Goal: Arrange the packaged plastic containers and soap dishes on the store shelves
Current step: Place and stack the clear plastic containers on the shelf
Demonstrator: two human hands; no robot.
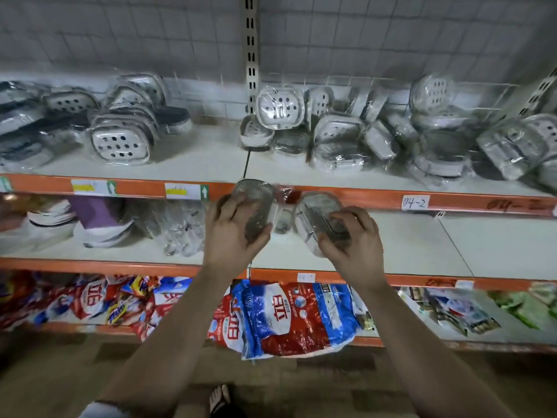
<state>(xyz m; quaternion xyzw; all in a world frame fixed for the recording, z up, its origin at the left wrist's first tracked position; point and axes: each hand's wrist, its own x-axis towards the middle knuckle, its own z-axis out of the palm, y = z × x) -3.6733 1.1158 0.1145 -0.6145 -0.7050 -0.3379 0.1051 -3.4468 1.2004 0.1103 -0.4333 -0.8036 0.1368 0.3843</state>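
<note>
My left hand [230,236] grips a clear packaged container [254,197] in front of the middle shelf. My right hand [352,242] holds a second wrapped container [316,211] beside it, tilted. Between the two, a small wrapped container [283,220] lies on the middle shelf [437,245]. The top shelf [196,158] carries wrapped white soap dishes with holes: one pile at the left [120,140], a larger untidy heap at the right [376,137].
Orange shelf edges [376,197] carry price tags and a "04-2" label. White bowls and clear packages [99,224] lie on the middle shelf's left part. Detergent bags [280,318] fill the bottom shelf. A sandalled foot [221,399] stands on the brown floor.
</note>
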